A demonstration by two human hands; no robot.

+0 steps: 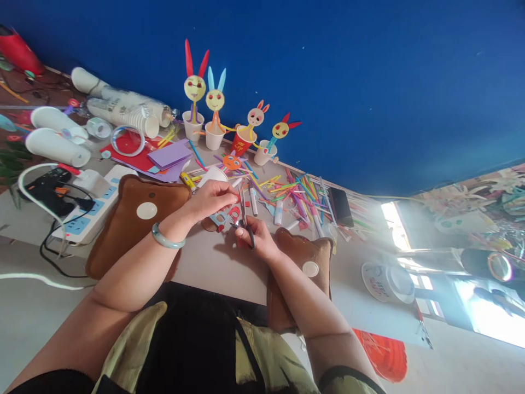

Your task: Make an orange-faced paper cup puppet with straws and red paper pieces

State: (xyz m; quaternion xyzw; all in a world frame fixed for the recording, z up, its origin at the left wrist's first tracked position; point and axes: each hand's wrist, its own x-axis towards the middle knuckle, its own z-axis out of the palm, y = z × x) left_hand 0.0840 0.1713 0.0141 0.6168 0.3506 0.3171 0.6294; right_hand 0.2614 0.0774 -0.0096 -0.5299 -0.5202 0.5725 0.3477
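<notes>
Nearest the camera, black apron cloth (188, 345) covers the person's front, and two bare forearms reach past it to the work. The right hand (259, 238) has its fingers curled around the dark handles of a slim pair of metal scissors (245, 218), thumb on the near side. From those fingers the scissors' long axis runs away from the body, toward the blue wall (348, 82), tips leaning slightly left. Whether the blades are parted is too fine to tell.

The left hand (211, 198) comes in from the other side, thumb and forefinger pinched together, apparently on a small red piece (237, 197) whose outline is too small to make out. That piece sits at the left fingertips, just left of the blades and beyond the right thumb, so the left hand is the nearer one to it, while the right is nearer the handles.

Below the left fingertips, toward the body, lie red paper cutouts (234, 213) and a pale blue-grey cutout (220, 220). Just right of the blades is a white capped marker (253, 200). Farther beyond the left fingers rests an orange paper animal face (232, 162).
</notes>
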